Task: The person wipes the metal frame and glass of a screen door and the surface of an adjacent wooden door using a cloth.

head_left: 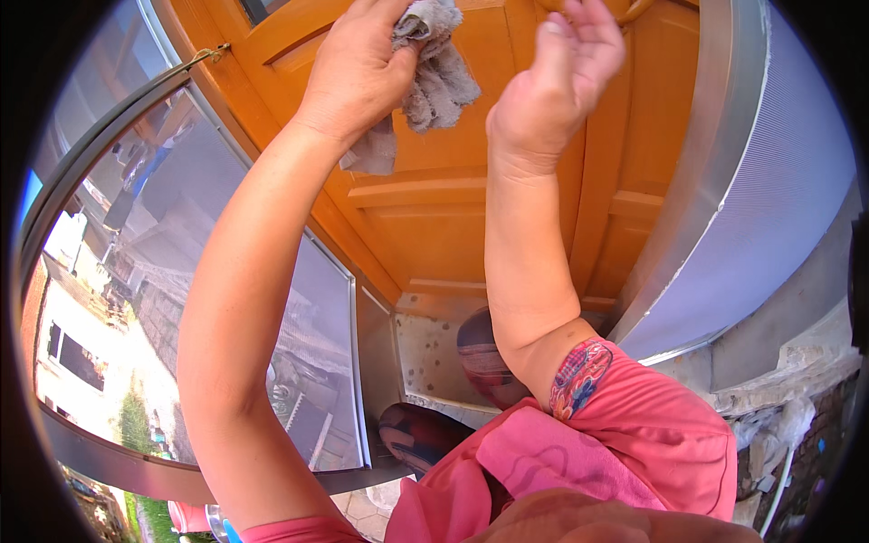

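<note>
My left hand is closed around a crumpled grey cleaning cloth, part of which hangs below the wrist. The cloth is in front of an orange wooden panelled door. My right hand is raised to the right of it, palm turned partly up. Its fingers are loosely curled, with the thumb apart, and nothing shows in them. Just behind those fingertips is a curved orange piece on the door; whether they touch it I cannot tell.
A metal-framed screen or glass panel stands open on the left. A pale ribbed panel in a metal frame borders the right side. Below is a speckled stone step. Rubble and plastic sheeting lie at the lower right.
</note>
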### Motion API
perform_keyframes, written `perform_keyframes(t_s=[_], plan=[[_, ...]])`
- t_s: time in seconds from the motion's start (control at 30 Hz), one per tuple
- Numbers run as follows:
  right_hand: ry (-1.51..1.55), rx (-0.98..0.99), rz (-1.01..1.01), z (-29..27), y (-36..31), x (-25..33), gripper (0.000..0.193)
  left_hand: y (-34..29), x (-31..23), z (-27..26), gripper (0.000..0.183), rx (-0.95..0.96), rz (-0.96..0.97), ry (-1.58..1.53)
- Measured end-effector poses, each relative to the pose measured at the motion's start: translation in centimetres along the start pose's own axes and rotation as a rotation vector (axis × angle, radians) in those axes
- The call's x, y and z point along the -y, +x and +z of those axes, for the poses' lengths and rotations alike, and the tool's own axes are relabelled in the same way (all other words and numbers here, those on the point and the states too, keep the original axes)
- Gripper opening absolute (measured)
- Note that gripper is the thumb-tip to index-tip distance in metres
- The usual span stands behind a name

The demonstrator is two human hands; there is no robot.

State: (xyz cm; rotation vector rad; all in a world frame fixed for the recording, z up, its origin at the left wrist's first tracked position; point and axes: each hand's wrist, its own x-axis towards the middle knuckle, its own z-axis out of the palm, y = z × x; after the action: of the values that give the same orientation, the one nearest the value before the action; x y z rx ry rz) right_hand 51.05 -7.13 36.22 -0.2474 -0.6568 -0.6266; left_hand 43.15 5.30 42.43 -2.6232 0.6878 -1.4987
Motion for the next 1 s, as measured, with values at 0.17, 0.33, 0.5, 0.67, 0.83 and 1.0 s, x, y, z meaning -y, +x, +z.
perform_keyframes(t_s=[0.17,0.33,0.5,0.67,0.83,1.0], plan=[[-0.003,0.691,0.375,1.9,-1.2,-2.2,0.072,1.2,-1.5,-2.1,0.032,-0.17,-0.752,-0.716],[0.012,0.71,0.328,0.8,0.9,-4.1,0.063,2.2,0.3,0.6,0.025,-0.123,-0.678,-1.268],[-0.293,0.146,0.051,-3.9,1.9,-7.3,0.036,5.2,3.0,4.4,0.032,0.041,-0.425,-0.49],[-0.256,-0.082,0.057,-5.5,3.1,-7.2,0.038,7.3,2.7,7.4,0.033,0.098,-0.238,-0.051],[-0.29,0.059,-0.035,-5.6,3.8,-7.9,0.036,5.9,-2.1,10.1,0.061,0.18,-0.565,-0.833],[-0.074,0.223,0.081,-5.0,2.1,-7.3,0.043,5.0,0.0,10.5,0.043,-0.266,-0.741,-1.073]])
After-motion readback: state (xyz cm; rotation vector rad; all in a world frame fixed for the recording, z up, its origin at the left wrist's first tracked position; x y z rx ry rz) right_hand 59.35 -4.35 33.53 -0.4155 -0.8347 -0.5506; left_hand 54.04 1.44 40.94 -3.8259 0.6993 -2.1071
